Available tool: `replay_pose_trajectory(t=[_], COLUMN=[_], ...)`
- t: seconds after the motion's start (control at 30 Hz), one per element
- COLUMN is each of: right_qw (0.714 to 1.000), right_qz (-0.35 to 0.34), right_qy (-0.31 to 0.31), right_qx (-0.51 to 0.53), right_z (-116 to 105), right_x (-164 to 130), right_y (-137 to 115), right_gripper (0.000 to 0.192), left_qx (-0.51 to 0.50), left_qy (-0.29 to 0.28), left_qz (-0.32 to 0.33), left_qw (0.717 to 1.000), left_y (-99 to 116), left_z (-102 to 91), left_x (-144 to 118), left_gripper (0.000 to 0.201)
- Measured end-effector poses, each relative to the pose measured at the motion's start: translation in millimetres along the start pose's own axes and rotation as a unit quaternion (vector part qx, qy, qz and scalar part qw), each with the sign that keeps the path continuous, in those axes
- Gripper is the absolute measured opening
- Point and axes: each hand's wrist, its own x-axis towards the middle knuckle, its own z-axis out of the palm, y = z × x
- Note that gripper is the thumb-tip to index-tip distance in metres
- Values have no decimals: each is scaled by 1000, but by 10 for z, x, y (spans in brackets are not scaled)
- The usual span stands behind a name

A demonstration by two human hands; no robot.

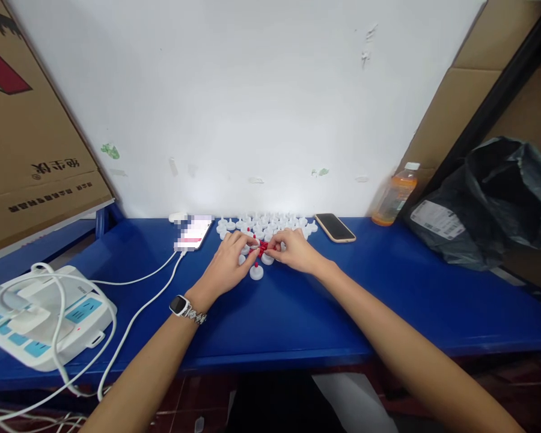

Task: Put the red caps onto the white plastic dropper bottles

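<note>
Pinching a small red piece (262,246) between them, the left hand (228,264) and the right hand (295,251) meet fingertip to fingertip over the blue table (297,307). Fingers cover most of the red piece, so its shape cannot be made out; each hand closes narrowly on it, though how much of it either hand actually grips is unclear. Just in front of the red piece, toward the person, stands a white cap (256,272) with a red tip, apart from the fingers. Behind the red piece, toward the wall, lies a cluster of white caps (270,224); the pieces are too small and bright to count, and the hands hide the nearest ones. Left of the red piece lies a white phone (193,233), screen blurred, with a white cable (135,316) running from it. Right of the red piece, a dark phone (334,227) lies flat. Farther right stand an orange bottle (394,195) and a black bag (491,201), cut off at the frame edge. Far left of the red piece, a power strip (40,325) is partly cut off. A watch (180,305) sits on the left wrist.
</note>
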Motion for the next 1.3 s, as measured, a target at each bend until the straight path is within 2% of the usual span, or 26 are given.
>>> replay_pose_trajectory(t=[0.13, 0.23, 0.33, 0.43, 0.53, 0.67, 0.83, 1.03, 1.17, 1.23, 1.3], right_qw=[1000, 995, 986, 981, 991, 1000, 1000, 998, 996, 994, 990], right_qz=[3, 10, 20, 26, 28, 14, 9, 6, 15, 18, 13], right_qy=[3, 18, 34, 54, 71, 22, -2, -22, 23, 45, 46], right_qx=[21, 94, 165, 183, 113, -17, -30, -65, -80, -99, -132], right_z=[19, 59, 88, 57, -18, -66, -55, -82, -88, -83, -70], right_x=[7, 20, 22, -23, -112, -198, -209, -243, -242, -217, -169], right_y=[-15, -3, 15, 20, 31, 70, 62, 23, -3, -20, -35], right_gripper=[16, 20, 26, 31, 32, 17, 8, 6, 16, 18, 17], left_qx=[15, 42, 52, 29, 10, 19, 59, 73, 19, -47, -123], left_qy=[-10, -25, -33, -21, -17, -21, -36, -44, 19, 55, 65], left_qz=[8, 5, 5, 10, 10, -1, -5, -8, -11, -26, -55], left_qw=[1000, 999, 998, 999, 1000, 1000, 998, 996, 1000, 997, 989], left_y=[23, 25, 9, 2, 18, 52, 72, 76, 89, 87, 76], left_z=[13, 36, 51, 42, 18, 6, 47, 99, 34, -10, -39], left_x=[4, 23, 49, 67, 70, 51, 33, 78, 86, 77, 64], left_gripper=[26, 31, 29, 25, 25, 24, 25, 25, 23, 21, 20])
